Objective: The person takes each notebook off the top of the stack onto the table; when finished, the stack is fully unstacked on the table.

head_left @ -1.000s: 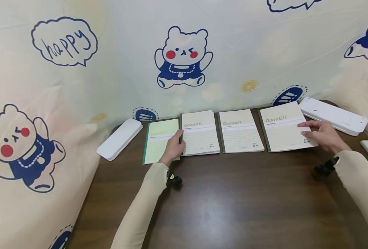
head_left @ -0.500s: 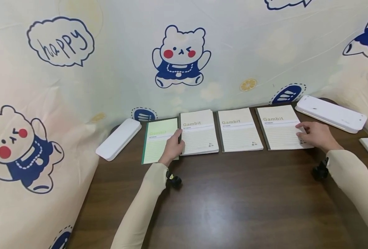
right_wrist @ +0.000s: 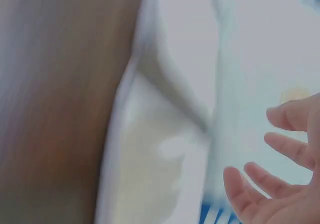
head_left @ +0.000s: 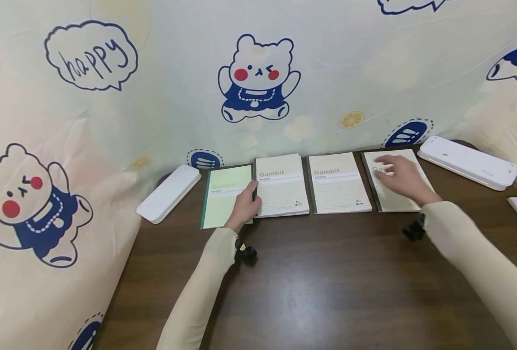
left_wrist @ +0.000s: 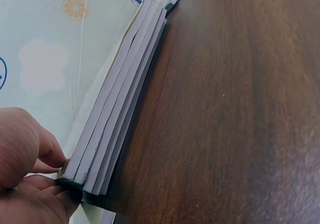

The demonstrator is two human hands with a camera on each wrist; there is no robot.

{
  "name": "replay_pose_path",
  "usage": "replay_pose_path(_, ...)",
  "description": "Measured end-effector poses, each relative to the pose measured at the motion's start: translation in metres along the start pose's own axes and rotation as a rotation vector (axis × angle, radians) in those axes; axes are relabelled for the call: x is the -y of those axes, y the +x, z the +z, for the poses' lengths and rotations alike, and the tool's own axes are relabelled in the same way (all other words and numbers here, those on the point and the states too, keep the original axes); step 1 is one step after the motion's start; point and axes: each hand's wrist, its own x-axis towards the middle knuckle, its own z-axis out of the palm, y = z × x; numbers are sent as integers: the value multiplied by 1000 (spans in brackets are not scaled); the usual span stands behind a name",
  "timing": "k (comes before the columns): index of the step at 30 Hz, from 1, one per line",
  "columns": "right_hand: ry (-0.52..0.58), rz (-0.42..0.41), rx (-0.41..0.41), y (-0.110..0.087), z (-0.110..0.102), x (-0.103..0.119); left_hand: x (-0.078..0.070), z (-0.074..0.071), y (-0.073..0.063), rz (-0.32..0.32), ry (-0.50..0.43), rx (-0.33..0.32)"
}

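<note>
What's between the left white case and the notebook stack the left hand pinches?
The green notebook, partly covered by the left hand, in the head view.

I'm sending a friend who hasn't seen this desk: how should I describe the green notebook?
Along the back of the brown table, by the printed cloth, notebooks lie in a row. The green notebook ends that row at left, between a white case and the pile the left hand grips. Its pale green cover and darker green spine set it apart from its whitish neighbours.
</note>
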Motion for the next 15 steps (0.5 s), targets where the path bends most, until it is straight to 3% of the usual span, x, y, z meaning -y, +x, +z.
replay_pose_path(3,116,-27,79,13,25,42,-2,-1,2,6,5,-1)
replay_pose_path(7,143,-90,154,25,66,86,-5,-1,4,19,-2,-4)
replay_pose_path(12,95,-142,240,26,112,118,-1,0,1,-1,-6,-10)
replay_pose_path(15,47,-132,261,24,129,127,1,-1,0,-2,-5,-11)
